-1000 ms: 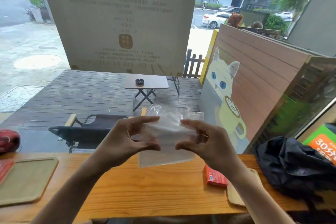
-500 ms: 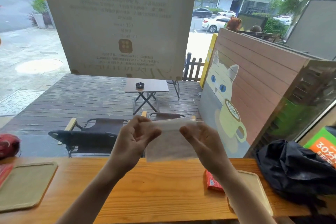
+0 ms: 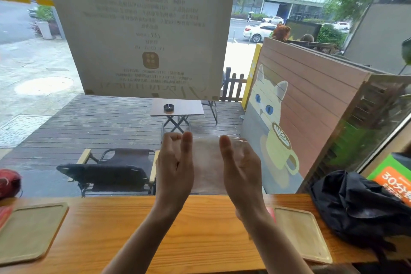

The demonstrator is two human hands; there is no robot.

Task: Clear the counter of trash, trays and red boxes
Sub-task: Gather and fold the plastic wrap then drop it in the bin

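A clear plastic bag [image 3: 208, 162] hangs flat between my two hands above the wooden counter [image 3: 200, 229]. My left hand [image 3: 175, 164] pinches its left edge and my right hand [image 3: 241, 168] holds its right edge, palms facing each other. One beige tray [image 3: 29, 229] lies on the counter at the left, another beige tray [image 3: 300, 233] at the right. A sliver of a red box [image 3: 271, 213] shows beside my right forearm, mostly hidden by it. Another red item [image 3: 4, 214] lies at the left edge.
A crumpled black bag [image 3: 360, 204] sits on the counter's right end, next to an orange and green sign [image 3: 391, 180]. A dark red bundle [image 3: 9, 182] rests at the far left. A window with a large poster [image 3: 142, 29] stands right behind the counter.
My hands have risen and turned upright with the plastic bag, which has gone from crumpled to stretched flat. The view has shifted, hiding most of the red box behind my right forearm.
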